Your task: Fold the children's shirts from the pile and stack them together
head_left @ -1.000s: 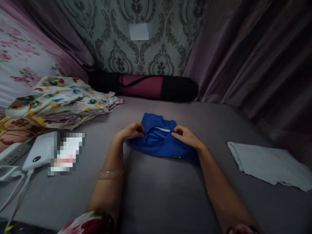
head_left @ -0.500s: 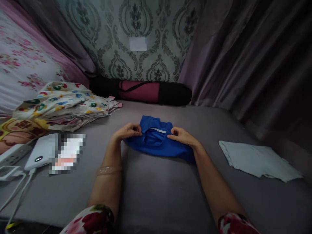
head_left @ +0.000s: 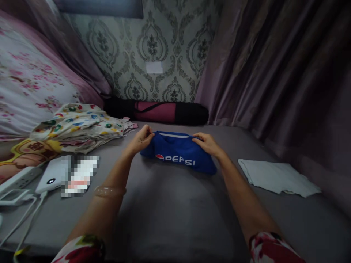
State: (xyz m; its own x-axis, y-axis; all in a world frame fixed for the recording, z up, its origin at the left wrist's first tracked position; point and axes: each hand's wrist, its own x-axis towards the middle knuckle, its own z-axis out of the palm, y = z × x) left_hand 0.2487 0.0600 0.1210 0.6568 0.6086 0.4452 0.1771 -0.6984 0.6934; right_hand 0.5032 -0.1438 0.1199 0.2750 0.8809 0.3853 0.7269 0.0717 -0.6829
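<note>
A blue shirt (head_left: 175, 148) with white PEPSI lettering hangs partly raised between my two hands, its lower part resting on the grey bed sheet (head_left: 170, 215). White tape shows along its neckline at the top. My left hand (head_left: 142, 140) pinches the left end of the upper edge, near the shoulder. At the right end, my right hand (head_left: 207, 143) grips the same edge with thumb and fingers closed. The back of the shirt is hidden from me.
A folded pale cloth (head_left: 276, 175) lies to the right. On the left are patterned clothes (head_left: 85, 124), a white power bank (head_left: 53, 175), cables, a power strip (head_left: 22, 180) and a blurred-out object (head_left: 80, 177). A black and maroon roll bag (head_left: 156, 111) lies along the wall.
Both hands have lifted the shirt's neckline edge, so the front now faces me and the PEPSI print shows. The camera view has tilted up slightly.
</note>
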